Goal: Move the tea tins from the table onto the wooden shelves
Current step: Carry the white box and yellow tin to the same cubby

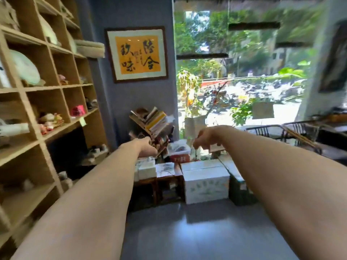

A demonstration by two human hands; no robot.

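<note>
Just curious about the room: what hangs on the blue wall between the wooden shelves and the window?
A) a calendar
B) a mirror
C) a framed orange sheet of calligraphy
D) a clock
C: a dark-framed picture with black brush characters on an orange sheet hangs on the wall, right of the shelves.

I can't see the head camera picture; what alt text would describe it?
Two bare arms reach forward, left hand and right hand loosely curled and apparently empty, over stacked boxes on the floor. Wooden shelves stand at left, framed calligraphy hangs ahead, and a window shows greenery.
</note>
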